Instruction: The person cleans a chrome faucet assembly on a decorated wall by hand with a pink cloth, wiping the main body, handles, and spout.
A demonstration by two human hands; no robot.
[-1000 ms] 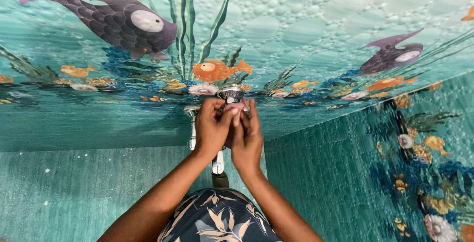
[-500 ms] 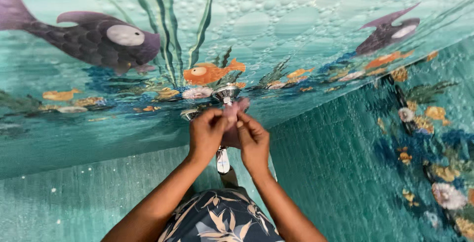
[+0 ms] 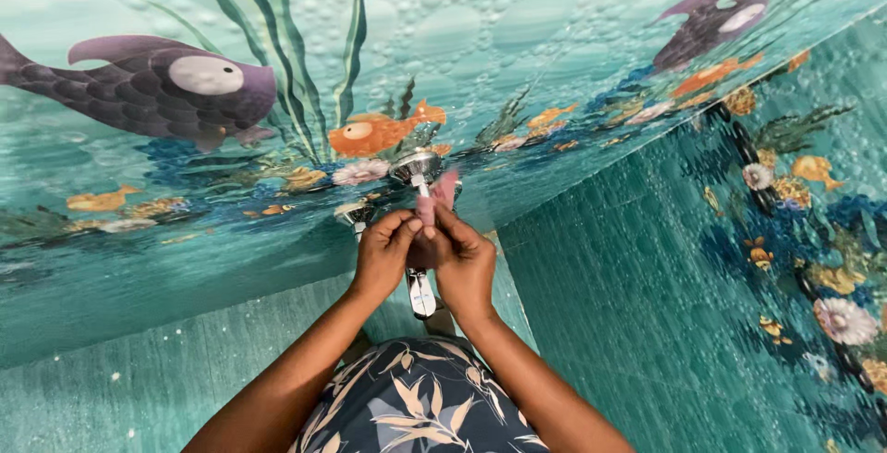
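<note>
**Both hands closed on a pink piece at a chrome wall tap**

Both hands were seen raised together in front of a tiled wall. The left hand (image 3: 383, 254) was curled, its fingertips pinched on a small pink piece (image 3: 436, 202) that stood up between the two hands. The right hand (image 3: 465, 264) was closed against the same pink piece from the other side, so that the thumbs met around its lower part. What the pink piece was made of could not be told; only its upper end was shown above the fingers, slightly blurred.

Just behind the pink piece a round chrome knob (image 3: 415, 166) was fixed to the wall, and a second chrome fitting (image 3: 353, 214) was seen to its left, partly hidden by the left hand. Below the hands a chrome spout (image 3: 421, 294) hung down between the wrists.

The wall (image 3: 573, 28) was covered with turquoise tiles printed with bubbles, green weeds, a large purple fish (image 3: 152, 88), a small orange fish (image 3: 370, 134) and a second purple fish (image 3: 711, 19) at the far right. A side wall (image 3: 647, 324) in the same turquoise was met at a corner on the right. A dark garment with a pale leaf print (image 3: 416, 407) was shown at the bottom edge, between the forearms.
</note>
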